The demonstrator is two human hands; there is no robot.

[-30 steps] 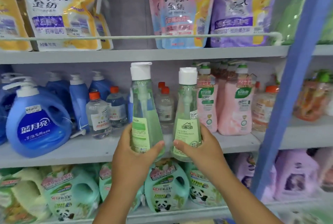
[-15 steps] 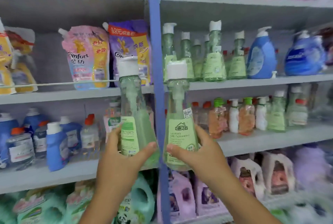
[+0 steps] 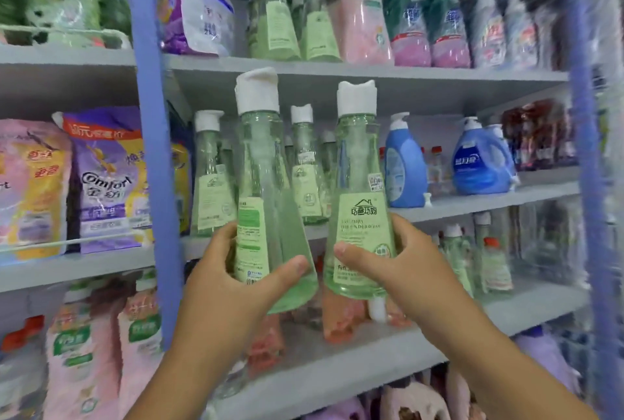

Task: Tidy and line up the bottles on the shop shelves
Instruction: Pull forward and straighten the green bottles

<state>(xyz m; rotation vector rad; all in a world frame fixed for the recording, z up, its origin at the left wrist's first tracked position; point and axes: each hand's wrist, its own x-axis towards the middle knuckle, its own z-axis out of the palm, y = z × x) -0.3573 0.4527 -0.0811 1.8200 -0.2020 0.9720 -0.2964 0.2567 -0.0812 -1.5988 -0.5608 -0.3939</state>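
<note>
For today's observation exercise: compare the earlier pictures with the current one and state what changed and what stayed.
Both green bottles were carried right, past the blue post, to the shelf of matching bottles. The left hand still grips its bottle, the right hand its bottle.

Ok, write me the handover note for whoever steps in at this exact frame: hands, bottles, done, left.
Left hand grips one green conical bottle, back label facing the camera. Right hand grips a second green bottle, front label facing the camera. Both are held upright in the air in front of the middle shelf, where matching green bottles stand. Done: both bottles in hand. Left: set both on a shelf, likely among these, and line them up, labels forward.
</note>
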